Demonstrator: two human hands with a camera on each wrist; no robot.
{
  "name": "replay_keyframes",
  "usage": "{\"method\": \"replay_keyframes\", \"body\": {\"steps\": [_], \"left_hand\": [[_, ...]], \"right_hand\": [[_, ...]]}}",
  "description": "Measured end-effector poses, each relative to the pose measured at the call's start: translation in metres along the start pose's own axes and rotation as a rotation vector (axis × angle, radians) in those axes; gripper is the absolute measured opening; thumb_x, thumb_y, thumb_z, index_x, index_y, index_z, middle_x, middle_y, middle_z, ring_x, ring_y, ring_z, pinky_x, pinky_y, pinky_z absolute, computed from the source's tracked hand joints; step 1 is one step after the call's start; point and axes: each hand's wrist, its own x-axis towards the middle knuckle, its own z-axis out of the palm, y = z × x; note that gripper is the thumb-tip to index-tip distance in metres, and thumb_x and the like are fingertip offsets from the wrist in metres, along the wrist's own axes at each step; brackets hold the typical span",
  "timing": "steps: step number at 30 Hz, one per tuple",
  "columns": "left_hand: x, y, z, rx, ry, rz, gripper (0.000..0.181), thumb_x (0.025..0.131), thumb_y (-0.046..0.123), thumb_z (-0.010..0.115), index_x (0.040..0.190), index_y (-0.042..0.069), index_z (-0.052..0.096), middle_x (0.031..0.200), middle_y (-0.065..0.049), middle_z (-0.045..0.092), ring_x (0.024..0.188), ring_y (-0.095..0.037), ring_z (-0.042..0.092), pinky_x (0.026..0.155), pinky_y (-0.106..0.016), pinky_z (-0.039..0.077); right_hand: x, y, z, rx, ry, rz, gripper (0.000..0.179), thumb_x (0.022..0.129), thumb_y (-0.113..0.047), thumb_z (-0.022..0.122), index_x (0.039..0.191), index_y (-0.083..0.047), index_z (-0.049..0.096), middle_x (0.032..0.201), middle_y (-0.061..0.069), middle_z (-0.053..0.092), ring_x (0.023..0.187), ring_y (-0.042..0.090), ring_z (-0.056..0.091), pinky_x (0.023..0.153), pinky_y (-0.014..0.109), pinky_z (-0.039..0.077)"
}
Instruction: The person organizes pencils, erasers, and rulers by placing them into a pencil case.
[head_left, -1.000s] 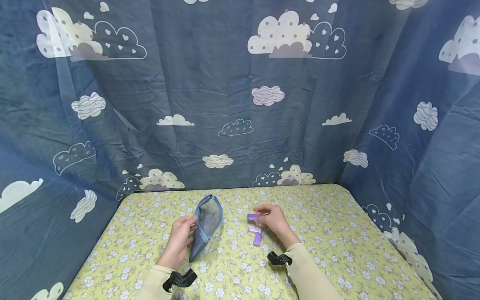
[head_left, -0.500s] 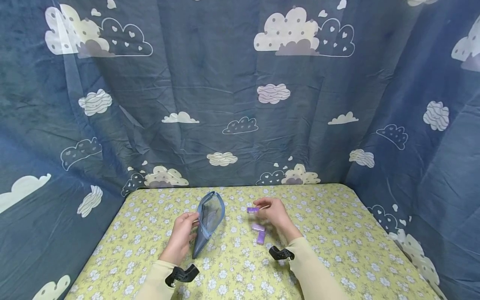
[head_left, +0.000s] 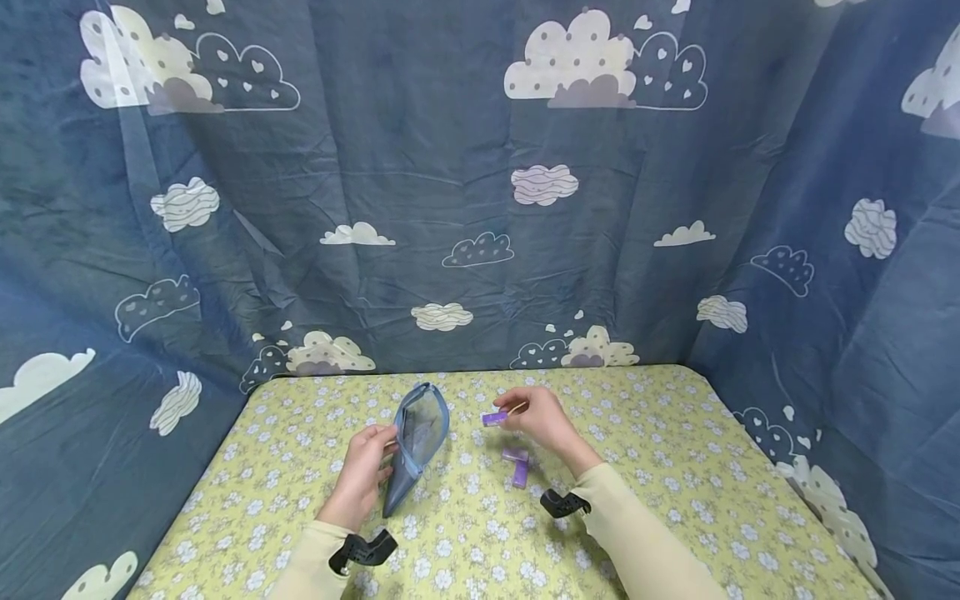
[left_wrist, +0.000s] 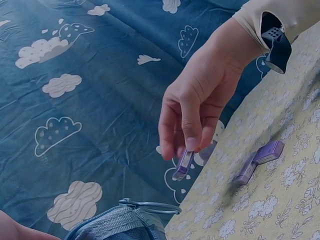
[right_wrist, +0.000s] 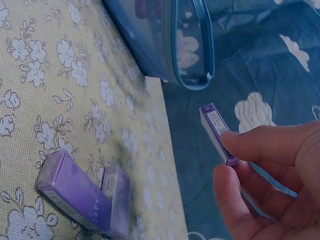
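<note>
My right hand (head_left: 542,419) pinches a small purple box (head_left: 494,419) between thumb and fingers, held above the table. In the right wrist view the box (right_wrist: 218,134) shows printed, narrow sides. My left hand (head_left: 362,471) grips the near-left edge of a blue zip pouch (head_left: 401,487), which stands tilted with its mouth spread wide. The pouch's front panel is see-through mesh or film. Two more purple boxes (head_left: 520,475) lie on the table below my right hand, touching each other, one wrapped in clear film (right_wrist: 75,192).
A yellow floral cloth (head_left: 637,517) covers the table. Blue curtains with cloud prints (head_left: 480,208) enclose its back and sides. Black wrist mounts (head_left: 564,503) sit on both sleeves.
My right hand has lifted one purple box away from the other two and carried it left toward the pouch. My left hand holds the pouch in nearly the same place.
</note>
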Motion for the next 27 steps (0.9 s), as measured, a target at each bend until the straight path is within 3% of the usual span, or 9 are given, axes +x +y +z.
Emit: {"method": "replay_keyframes", "body": {"steps": [11, 17, 22, 27], "left_hand": [[0.002, 0.002, -0.003, -0.011, -0.003, -0.006, 0.025, 0.104, 0.023, 0.057, 0.104, -0.002, 0.059, 0.118, -0.016, 0.06, 0.118, -0.04, 0.051, 0.097, -0.059, 0.036], [0.003, 0.004, -0.003, -0.006, 0.004, -0.012, 0.03, 0.104, 0.023, 0.055, 0.111, -0.006, 0.057, 0.116, -0.017, 0.061, 0.121, -0.044, 0.05, 0.098, -0.061, 0.035], [0.003, 0.004, -0.002, 0.006, 0.001, -0.021, 0.028, 0.104, 0.022, 0.055, 0.11, -0.005, 0.057, 0.121, -0.02, 0.058, 0.119, -0.042, 0.051, 0.095, -0.057, 0.038], [0.001, 0.005, -0.003, 0.001, -0.009, -0.019, 0.026, 0.105, 0.023, 0.054, 0.107, -0.003, 0.058, 0.123, -0.021, 0.056, 0.119, -0.041, 0.051, 0.095, -0.058, 0.038]], "right_hand": [[0.006, -0.019, 0.003, -0.021, -0.052, -0.019, 0.03, 0.078, 0.001, 0.081, 0.101, -0.017, 0.077, 0.097, 0.002, 0.072, 0.084, 0.019, 0.068, 0.073, 0.034, 0.056], [0.011, -0.027, 0.009, -0.062, -0.072, -0.044, 0.028, 0.079, -0.001, 0.082, 0.101, -0.016, 0.077, 0.096, 0.001, 0.072, 0.081, 0.017, 0.067, 0.071, 0.034, 0.055], [0.018, -0.035, 0.015, -0.086, -0.092, -0.083, 0.027, 0.079, 0.0, 0.082, 0.101, -0.015, 0.077, 0.093, 0.0, 0.071, 0.08, 0.018, 0.067, 0.067, 0.033, 0.055], [0.022, -0.041, 0.018, -0.13, -0.093, -0.115, 0.018, 0.08, -0.003, 0.082, 0.091, -0.017, 0.079, 0.088, -0.003, 0.072, 0.075, 0.014, 0.067, 0.065, 0.034, 0.054]]}}
